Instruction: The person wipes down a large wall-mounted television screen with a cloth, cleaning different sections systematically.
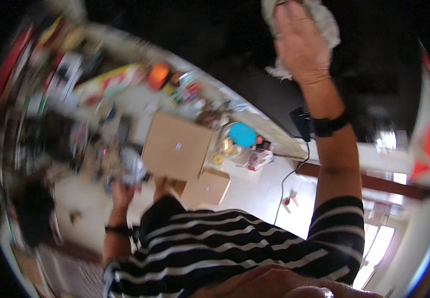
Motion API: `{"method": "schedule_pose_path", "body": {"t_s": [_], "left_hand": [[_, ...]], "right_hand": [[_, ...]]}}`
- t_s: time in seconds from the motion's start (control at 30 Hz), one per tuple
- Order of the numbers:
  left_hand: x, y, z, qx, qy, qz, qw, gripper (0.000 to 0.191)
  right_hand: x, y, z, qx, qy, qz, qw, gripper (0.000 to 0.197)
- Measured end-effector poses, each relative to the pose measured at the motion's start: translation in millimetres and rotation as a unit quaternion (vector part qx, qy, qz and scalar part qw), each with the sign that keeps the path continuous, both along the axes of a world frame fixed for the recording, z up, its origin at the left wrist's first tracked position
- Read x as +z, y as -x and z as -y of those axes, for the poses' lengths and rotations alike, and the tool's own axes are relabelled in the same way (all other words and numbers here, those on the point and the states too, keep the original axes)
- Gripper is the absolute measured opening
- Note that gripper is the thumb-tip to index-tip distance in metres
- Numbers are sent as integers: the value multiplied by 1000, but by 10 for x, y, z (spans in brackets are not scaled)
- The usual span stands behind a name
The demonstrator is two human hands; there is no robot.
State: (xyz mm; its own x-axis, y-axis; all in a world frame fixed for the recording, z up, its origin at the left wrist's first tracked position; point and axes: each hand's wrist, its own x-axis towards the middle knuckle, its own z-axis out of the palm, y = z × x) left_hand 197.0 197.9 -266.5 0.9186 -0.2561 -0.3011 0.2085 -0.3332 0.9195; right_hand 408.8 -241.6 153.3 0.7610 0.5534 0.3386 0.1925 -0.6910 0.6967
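My right hand (301,50) is raised at the top right, flat against a whitish cloth (331,27) with a frayed edge. The cloth lies against a large dark surface (233,41). Low on the left, my left hand (123,192) grips a shiny, clear or silvery object (131,165); blur hides its exact kind. A closed brown cardboard box (177,145) is just right of it, with a smaller box (207,188) below.
A blue lid (242,135) tops a container among jars and packets along the pale ledge (185,65). An orange container (158,75) stands farther left. A black cable (283,186) hangs from a device at my right wrist. Small red-and-tan items (290,199) lie on the white surface.
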Motion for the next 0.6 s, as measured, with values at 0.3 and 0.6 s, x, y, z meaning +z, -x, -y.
{"method": "schedule_pose_path", "body": {"t_s": [0.3,0.6], "left_hand": [[441,790,-913,123,-92,-130,980,7],[690,2645,-1868,106,-413,-187,885,35]], "right_hand": [[-585,855,1106,-100,42,-144,984,62],[-76,2047,1632,-135,60,-8,989,60]]}}
